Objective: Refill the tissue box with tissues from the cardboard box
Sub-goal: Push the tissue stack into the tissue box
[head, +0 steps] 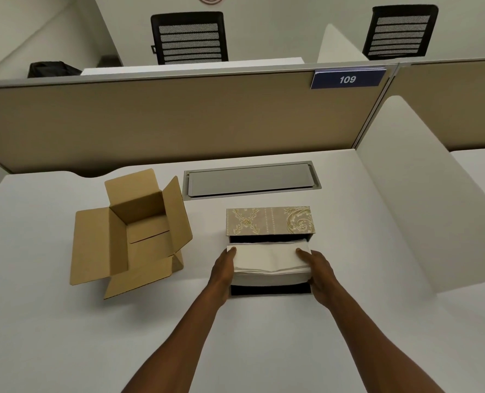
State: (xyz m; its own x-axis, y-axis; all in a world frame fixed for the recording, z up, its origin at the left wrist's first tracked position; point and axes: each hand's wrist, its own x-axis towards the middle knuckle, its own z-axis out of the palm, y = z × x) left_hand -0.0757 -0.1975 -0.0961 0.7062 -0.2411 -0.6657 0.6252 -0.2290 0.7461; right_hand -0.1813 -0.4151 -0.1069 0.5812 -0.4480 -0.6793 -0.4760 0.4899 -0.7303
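The white bench carried an open cardboard box on the left, flaps spread, its visible inside looking empty. Just to its right stood the tissue box, its patterned lid tipped up at the back and its dark base open below. A white stack of tissues sat in the mouth of that base, partly above the rim, so the transfer looked nearly done: seating the stack and closing the lid seemed left. The left hand and right hand clasped the stack's two ends, fingers curled around it.
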